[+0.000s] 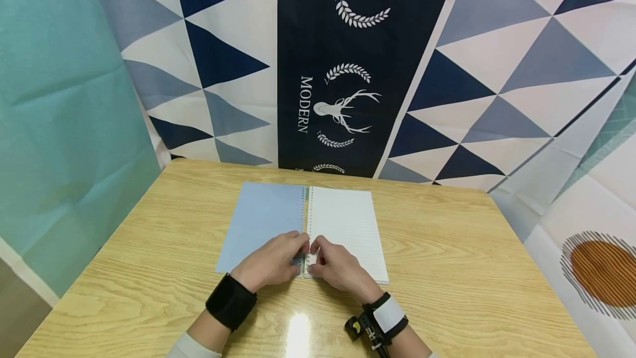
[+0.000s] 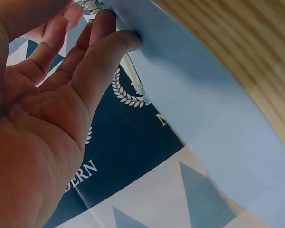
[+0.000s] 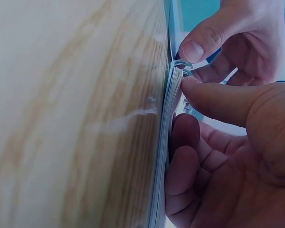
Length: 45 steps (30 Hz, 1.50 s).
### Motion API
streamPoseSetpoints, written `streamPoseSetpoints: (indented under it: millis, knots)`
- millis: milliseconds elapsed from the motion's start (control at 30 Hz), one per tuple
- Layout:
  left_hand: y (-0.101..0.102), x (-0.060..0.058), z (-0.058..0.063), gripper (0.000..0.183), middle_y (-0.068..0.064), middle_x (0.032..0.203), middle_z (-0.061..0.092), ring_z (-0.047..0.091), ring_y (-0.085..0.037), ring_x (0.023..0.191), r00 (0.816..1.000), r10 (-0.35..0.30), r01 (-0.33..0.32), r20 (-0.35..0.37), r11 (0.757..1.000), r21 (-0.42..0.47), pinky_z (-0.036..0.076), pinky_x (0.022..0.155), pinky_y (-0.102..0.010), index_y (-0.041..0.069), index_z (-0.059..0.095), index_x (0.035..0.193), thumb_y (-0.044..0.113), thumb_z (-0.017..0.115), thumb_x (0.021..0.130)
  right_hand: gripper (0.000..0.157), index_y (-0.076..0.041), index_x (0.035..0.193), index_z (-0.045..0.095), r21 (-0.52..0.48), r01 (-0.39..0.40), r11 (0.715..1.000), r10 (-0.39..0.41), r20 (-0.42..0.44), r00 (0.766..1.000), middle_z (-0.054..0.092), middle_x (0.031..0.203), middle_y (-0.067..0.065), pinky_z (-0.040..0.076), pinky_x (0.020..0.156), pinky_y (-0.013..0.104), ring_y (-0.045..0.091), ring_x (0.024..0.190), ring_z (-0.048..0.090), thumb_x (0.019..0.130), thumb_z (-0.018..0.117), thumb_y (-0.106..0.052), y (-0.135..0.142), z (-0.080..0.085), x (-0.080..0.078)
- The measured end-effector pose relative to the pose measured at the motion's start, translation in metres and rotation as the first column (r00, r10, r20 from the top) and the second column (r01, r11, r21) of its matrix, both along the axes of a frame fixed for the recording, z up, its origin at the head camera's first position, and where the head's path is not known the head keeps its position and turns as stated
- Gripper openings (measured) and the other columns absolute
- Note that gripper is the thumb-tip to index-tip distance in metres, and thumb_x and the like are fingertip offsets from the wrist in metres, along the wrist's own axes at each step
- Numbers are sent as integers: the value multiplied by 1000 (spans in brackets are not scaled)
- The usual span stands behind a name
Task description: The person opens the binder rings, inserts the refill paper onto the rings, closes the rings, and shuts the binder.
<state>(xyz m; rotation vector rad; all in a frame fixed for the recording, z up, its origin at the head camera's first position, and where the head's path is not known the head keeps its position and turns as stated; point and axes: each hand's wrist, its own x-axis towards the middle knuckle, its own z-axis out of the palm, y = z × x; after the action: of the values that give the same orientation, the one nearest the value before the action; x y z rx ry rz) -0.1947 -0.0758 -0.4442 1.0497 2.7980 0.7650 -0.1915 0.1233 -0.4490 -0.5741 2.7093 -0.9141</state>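
Observation:
A ring-bound notebook lies spread on the table, its blue cover (image 1: 268,209) on the left and white lined pages (image 1: 343,217) on the right. Between the halves runs a row of rings (image 3: 183,63), clear in the right wrist view. My left hand (image 1: 270,261) pinches the binding at its near end from the cover side, thumb and fingertips bent in. Facing it, my right hand (image 1: 340,269) grips the binding from the page side. Its thumb sits on the page corner beside a ring, with the other fingers curled. The fingertips of both hands nearly meet there, partly covering the near rings.
The wooden table (image 1: 447,247) has a patterned cloth (image 1: 328,70) hanging behind its far edge. A teal curtain (image 1: 64,98) hangs at the left and a pale cloth (image 1: 601,225) at the right. Black straps (image 1: 231,301) circle both wrists.

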Motion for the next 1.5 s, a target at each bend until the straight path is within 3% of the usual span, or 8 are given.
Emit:
streamPoseSetpoints:
  millis: [767, 1133, 1500]
  knots:
    - [1, 0, 3, 28, -6, 96, 59, 46, -12, 77, 1000, 1, -1, 14, 1000, 20, 39, 68, -23, 12, 57, 106, 3, 76, 87, 29, -13, 114, 61, 4, -37, 999, 37, -13, 999, 53, 70, -2, 33, 53, 22, 10, 57, 44, 89, 77, -14, 0, 2, 0]
    - [2, 0, 3, 25, -5, 94, 58, 46, -11, 76, 1000, -8, 8, -15, 1000, -4, 38, 67, -22, 13, 57, 103, 5, 75, 89, 19, -13, 98, 59, 54, -59, 997, 66, -140, 988, 51, 69, -7, 32, 51, 21, 6, 57, 43, 87, 74, -13, -4, 0, 2]
    - [2, 0, 2, 25, -5, 95, 58, 46, -11, 76, 999, -11, 10, -35, 1000, -12, 37, 66, -22, 13, 57, 104, 5, 74, 89, 16, -9, 100, 59, 44, -67, 997, 71, -101, 992, 52, 69, -5, 32, 51, 20, 6, 56, 43, 89, 71, -11, -5, 3, 1]
